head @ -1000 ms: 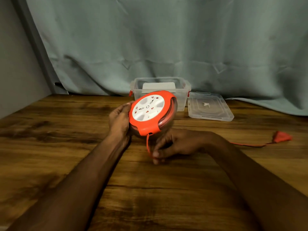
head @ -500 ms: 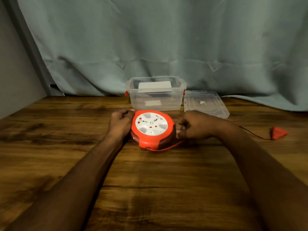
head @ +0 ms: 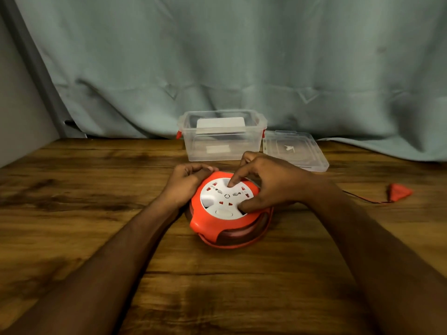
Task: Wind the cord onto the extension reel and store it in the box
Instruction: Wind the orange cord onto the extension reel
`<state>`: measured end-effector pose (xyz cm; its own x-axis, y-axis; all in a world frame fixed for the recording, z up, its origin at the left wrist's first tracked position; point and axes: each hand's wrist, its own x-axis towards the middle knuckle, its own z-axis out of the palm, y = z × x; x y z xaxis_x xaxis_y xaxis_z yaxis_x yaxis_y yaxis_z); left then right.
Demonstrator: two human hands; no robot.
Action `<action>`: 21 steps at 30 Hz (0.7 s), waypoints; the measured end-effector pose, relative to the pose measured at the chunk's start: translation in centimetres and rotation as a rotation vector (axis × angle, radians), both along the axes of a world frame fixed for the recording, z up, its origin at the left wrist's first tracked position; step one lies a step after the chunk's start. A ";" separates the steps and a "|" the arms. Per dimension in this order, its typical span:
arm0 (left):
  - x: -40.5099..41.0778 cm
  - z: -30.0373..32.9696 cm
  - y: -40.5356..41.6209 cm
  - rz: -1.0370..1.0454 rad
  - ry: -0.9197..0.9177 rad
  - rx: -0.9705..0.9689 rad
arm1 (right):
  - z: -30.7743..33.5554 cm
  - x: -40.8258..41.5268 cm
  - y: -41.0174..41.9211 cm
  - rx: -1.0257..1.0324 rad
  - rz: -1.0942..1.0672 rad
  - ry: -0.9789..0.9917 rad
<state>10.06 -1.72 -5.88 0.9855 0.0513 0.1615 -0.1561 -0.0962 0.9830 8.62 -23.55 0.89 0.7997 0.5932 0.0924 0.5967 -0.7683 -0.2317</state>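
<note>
Round orange-and-white plastic extension reel (head: 225,209) flat on brown wooden table (head: 96,189), before clear plastic box (head: 221,139). Left hand (head: 187,183) grips rim; right hand (head: 268,187) fingertips curled into white disc. Turn steadily; orange cord (head: 358,199) feeding slack.

No legible text or labels.

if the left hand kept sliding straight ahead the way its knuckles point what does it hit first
Probably the clear box: the left hand, gripping the reel's far-left rim, points away across the table toward it. Depth is unclear.
</note>
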 end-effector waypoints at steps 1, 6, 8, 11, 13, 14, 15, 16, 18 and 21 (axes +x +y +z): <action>0.0 0.0 -0.1 0.002 -0.004 0.000 | 0.0 -0.1 0.1 -0.009 -0.016 -0.010; -0.3 0.1 -0.4 0.024 -0.014 -0.016 | 0.3 -0.6 0.5 -0.042 -0.059 -0.058; -0.3 0.0 -0.4 0.037 -0.021 -0.016 | 0.4 -0.8 0.5 -0.046 -0.061 -0.052; -0.3 0.0 -0.4 0.037 -0.030 -0.025 | 0.6 -1.0 0.8 -0.063 -0.069 -0.054; -0.4 0.0 -0.4 0.040 -0.027 -0.046 | 0.5 -1.1 1.0 -0.060 -0.085 -0.052; -0.3 0.0 -0.3 0.047 -0.023 -0.062 | 0.3 -1.1 1.1 -0.059 -0.095 -0.053; -0.3 -0.1 -0.3 0.058 -0.018 -0.078 | 0.2 -1.2 1.3 -0.062 -0.105 -0.056; -0.2 -0.1 -0.2 0.070 -0.014 -0.089 | 0.1 -1.3 1.5 -0.073 -0.112 -0.068; -0.1 -0.2 -0.1 0.087 -0.012 -0.091 | 0.0 -1.6 2.0 -0.107 -0.121 -0.115; -0.3 -0.2 -0.3 0.085 -0.018 -0.105 | -0.2 -2.2 2.9 -0.133 -0.150 -0.170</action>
<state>9.80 -1.98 -6.06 0.9739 0.1520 0.1687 -0.1698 -0.0061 0.9855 6.46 -20.65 0.69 0.8594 0.4848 0.1622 0.4952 -0.8683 -0.0283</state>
